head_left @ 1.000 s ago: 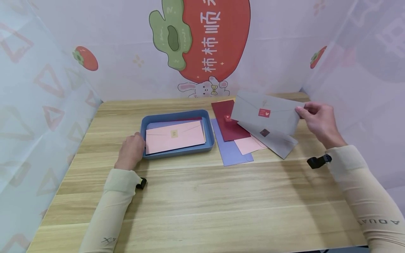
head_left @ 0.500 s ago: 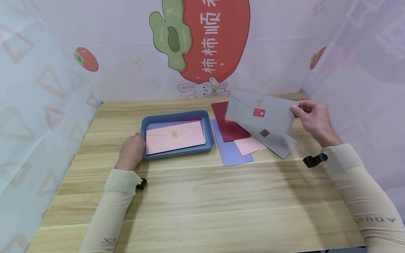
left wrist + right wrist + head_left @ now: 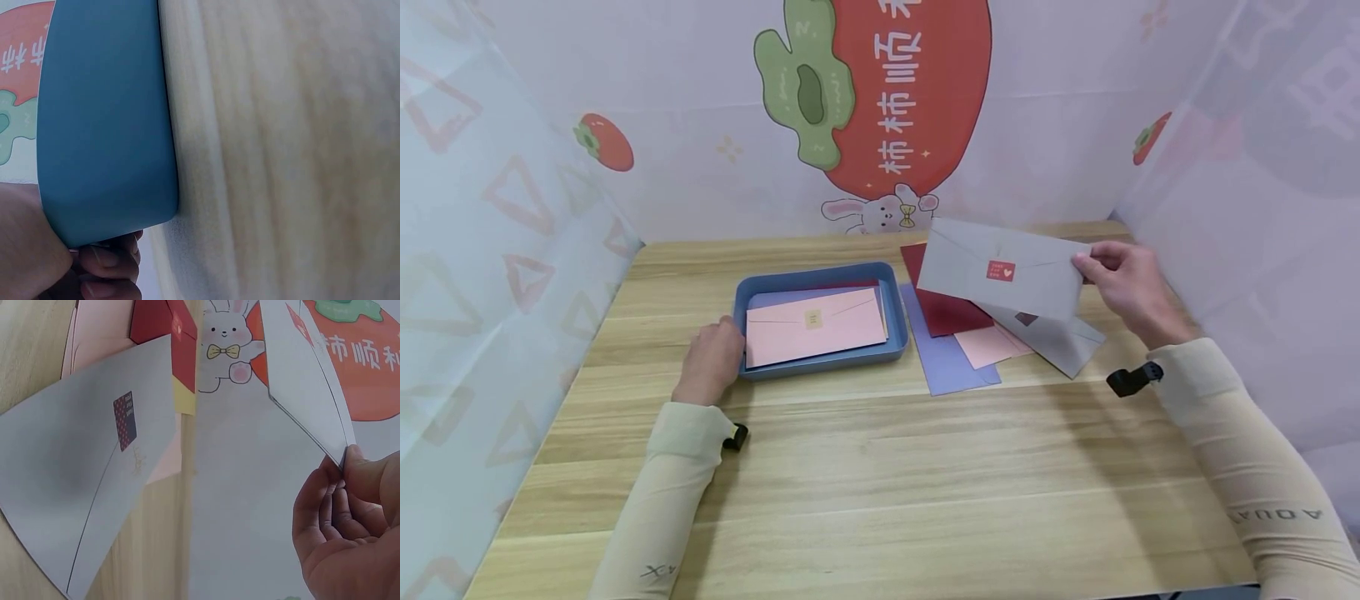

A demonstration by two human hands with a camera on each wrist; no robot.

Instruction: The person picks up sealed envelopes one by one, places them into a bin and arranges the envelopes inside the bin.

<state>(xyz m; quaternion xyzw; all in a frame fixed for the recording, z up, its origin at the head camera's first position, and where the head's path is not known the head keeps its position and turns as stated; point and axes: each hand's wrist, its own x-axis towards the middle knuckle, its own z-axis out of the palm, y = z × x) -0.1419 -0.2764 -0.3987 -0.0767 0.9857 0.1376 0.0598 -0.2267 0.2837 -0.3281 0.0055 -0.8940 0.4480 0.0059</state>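
My right hand (image 3: pixel 1131 287) pinches a grey envelope (image 3: pixel 962 262) by its right end, thumb against fingers. This envelope, with a red heart sticker, is held above the other envelopes; in the right wrist view the held envelope (image 3: pixel 306 387) is clear of the table. Beneath it lies another grey envelope (image 3: pixel 1078 342) with a dark sticker. My left hand (image 3: pixel 711 358) grips the left end of a blue tray (image 3: pixel 823 364); in the left wrist view its fingers (image 3: pixel 112 265) curl at the tray's end. Inside the tray, a pink envelope (image 3: pixel 816 333) tops a small stack.
Right of the tray, a dark red envelope (image 3: pixel 951 312), a lilac envelope (image 3: pixel 951 371) and a pink envelope (image 3: pixel 988 346) overlap on the wooden table (image 3: pixel 880 475). A yellow edge (image 3: pixel 183 394) shows among them. A printed cloth wall (image 3: pixel 700 167) stands behind the table.
My right hand has moved left with the grey envelope, which now covers more of the dark red envelope. My left hand and the tray have stayed in place.
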